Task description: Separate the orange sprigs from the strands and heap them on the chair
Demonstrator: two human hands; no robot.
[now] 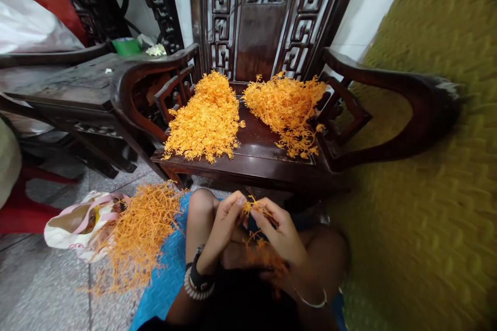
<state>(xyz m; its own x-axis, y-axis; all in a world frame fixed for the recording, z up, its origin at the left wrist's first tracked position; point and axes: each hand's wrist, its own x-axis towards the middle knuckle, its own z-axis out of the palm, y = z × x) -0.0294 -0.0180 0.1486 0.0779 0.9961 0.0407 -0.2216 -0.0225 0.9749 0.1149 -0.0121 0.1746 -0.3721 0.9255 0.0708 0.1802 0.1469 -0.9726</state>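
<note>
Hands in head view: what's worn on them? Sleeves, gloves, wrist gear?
Both hands bare, no gloves, no sleeves in view. Left hand has a black wristband with a pale beaded bracelet just behind it. Right hand has one thin silver-coloured bangle at the wrist. No rings visible.

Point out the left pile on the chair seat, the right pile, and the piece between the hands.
Left pile (205, 120): head view, middle of the heap.
Right pile (285, 106): head view, middle of the heap.
Piece in hands (249, 207): head view, orange tuft between the fingertips.

Thin orange strands (254, 208) bunched betw. both hands, above lap.
</note>
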